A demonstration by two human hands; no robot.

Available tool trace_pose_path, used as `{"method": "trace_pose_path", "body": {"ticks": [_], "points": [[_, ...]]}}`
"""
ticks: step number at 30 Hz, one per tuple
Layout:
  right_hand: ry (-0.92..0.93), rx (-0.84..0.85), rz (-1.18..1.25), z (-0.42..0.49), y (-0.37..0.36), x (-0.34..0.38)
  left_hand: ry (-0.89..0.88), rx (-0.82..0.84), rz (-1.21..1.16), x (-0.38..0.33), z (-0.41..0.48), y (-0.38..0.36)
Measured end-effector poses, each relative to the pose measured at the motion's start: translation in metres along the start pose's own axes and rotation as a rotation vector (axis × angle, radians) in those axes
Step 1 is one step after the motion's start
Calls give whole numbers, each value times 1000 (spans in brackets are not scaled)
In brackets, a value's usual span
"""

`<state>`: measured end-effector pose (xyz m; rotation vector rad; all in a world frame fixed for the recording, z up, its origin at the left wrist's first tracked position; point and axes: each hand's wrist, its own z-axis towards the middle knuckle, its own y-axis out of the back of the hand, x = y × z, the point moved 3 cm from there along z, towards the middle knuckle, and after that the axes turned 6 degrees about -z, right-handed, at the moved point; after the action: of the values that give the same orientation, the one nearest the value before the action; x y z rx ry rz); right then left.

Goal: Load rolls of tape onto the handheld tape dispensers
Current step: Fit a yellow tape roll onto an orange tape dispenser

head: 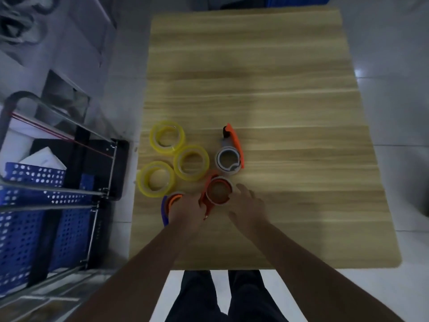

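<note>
A long wooden table [267,77] with a pale grain runs away from the person, its far two thirds bare. It stands on a glossy light tiled floor [394,66]. To the left of the table stands a metal-framed cart [92,194] holding blue perforated baskets [21,217]. The person's dark trousers [220,296] show below the near table edge.

All the task's things sit near the table's left front corner. Three rolls of yellowish clear tape lie flat with their holes up: a far roll [167,137], a middle roll [191,163] just beside it, and a near roll [156,178] at the table's left edge.

An orange-and-grey dispenser [231,152] lies to the right of the rolls, its long axis running away from the person, the black-tipped end pointing to the far side and its round hub nearest.

An orange dispenser [217,191] lies just in front of it, hub up, its handle pointing back towards the person. A blue-and-orange dispenser [170,205] lies at the left, mostly hidden under the hand.

The left hand [185,212] rests over the handle of the orange dispenser, fingers curled; whether they grip it cannot be told. The right hand [247,206] hovers just right of the hub, fingers spread apart, one fingertip at its rim.
</note>
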<state>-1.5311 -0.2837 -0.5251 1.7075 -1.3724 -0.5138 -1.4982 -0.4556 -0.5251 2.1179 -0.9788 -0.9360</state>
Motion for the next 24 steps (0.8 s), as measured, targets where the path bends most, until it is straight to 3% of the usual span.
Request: {"method": "trace_pose_path", "body": {"ticks": [5,13,17,24], "points": [[-19,-41,-32,-19,-19,-8,-153,46,172,-14,12,0],[-152,-118,50,-29,-35,-28,-178,-52,61,-35,19,-8],[-165,-189,153,-15,-30,-28,-153,19,-20,-19,14,-12],[-90,-73,120,7,-22,-21,-49,46,-209,-3,12,-6]]}}
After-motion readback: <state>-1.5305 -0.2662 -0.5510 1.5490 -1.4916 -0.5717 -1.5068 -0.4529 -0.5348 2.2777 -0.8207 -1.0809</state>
